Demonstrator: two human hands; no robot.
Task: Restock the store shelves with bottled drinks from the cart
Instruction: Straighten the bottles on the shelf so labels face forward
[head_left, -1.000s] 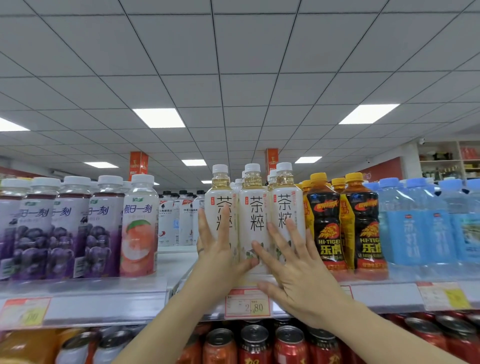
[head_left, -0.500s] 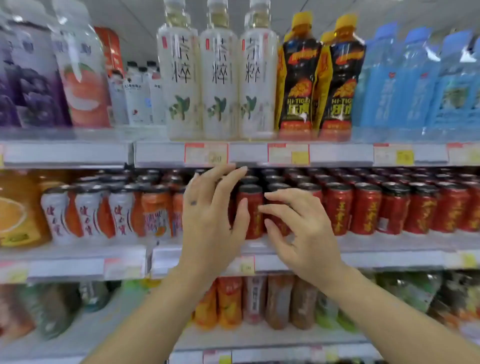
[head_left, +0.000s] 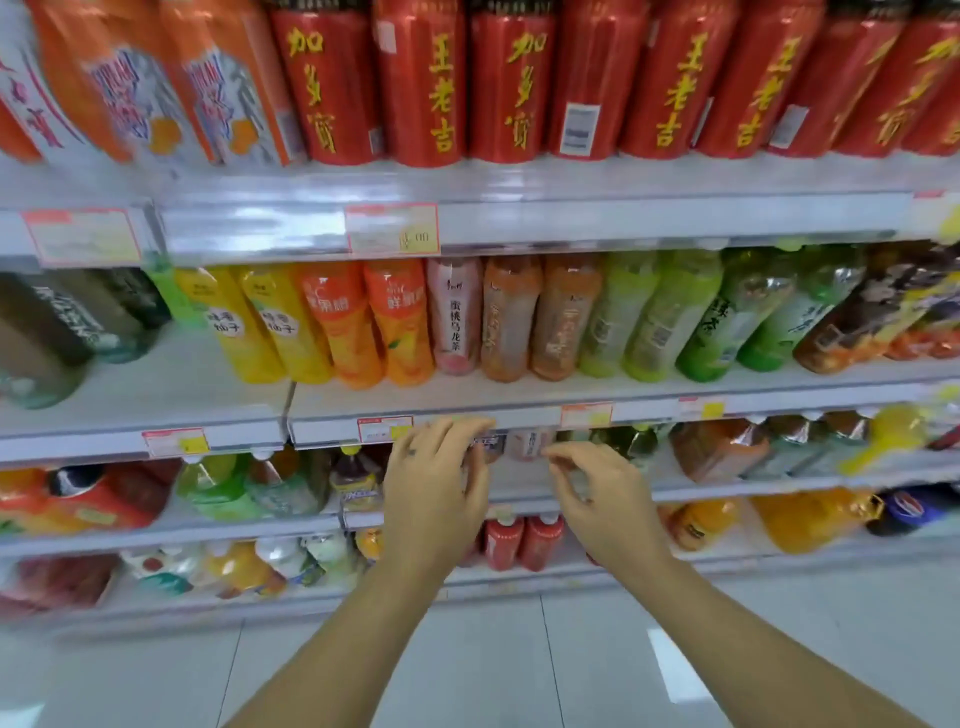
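Both my hands hang in front of the lower shelves and hold nothing. My left hand (head_left: 434, 488) has loosely curled fingers just below the edge of the bottle shelf (head_left: 519, 400). My right hand (head_left: 602, 499) sits beside it, fingers also loosely bent, empty. Above them stands a row of bottled drinks: yellow bottles (head_left: 260, 322), orange bottles (head_left: 374, 322), a pink peach tea bottle (head_left: 454, 317) and green tea bottles (head_left: 654, 312). Red cans (head_left: 415, 83) fill the shelf above. No cart is in view.
Below my hands are lower shelves with large bottles: green ones (head_left: 223, 483), an orange jug (head_left: 810, 519) and small red bottles (head_left: 519, 540). A gap shows on the shelf at the left (head_left: 171, 384). The pale tiled floor (head_left: 519, 665) lies underneath.
The view has dropped from the top shelf of white tea bottles down past the red cans to the lower shelves. Both hands came off the tea bottles and lowered, empty.
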